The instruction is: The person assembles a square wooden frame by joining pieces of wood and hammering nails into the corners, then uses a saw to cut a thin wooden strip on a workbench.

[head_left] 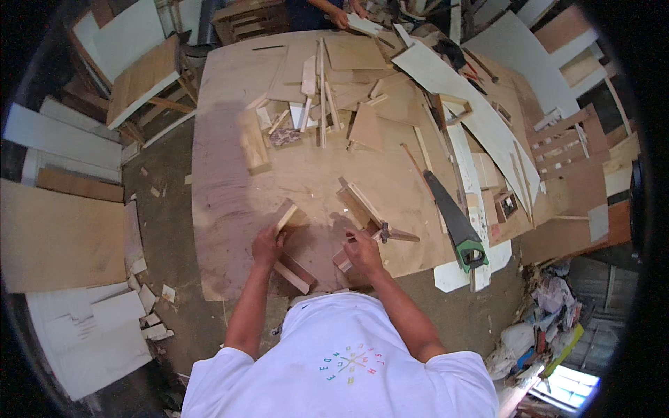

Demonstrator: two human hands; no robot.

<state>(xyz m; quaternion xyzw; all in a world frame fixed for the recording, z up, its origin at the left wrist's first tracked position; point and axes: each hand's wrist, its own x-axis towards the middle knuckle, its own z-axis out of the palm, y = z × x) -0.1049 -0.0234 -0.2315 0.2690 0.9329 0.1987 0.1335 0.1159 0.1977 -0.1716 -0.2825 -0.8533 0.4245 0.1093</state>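
While the left hand [267, 245] grips a wood strip [285, 218], the right hand [364, 252] clasps a block [346, 259] beside the hammer [385, 231]; assembly seems underway, needing alignment.

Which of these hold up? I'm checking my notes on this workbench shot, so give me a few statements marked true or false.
1. The left hand rests on a small wooden frame piece. True.
2. The handsaw lies left of both hands. False: it lies to the right, near the plywood tabletop edge.
3. The right hand grips the handsaw. False: it is at wood pieces beside a hammer.
4. Another person's hands show at the table's far end. True.
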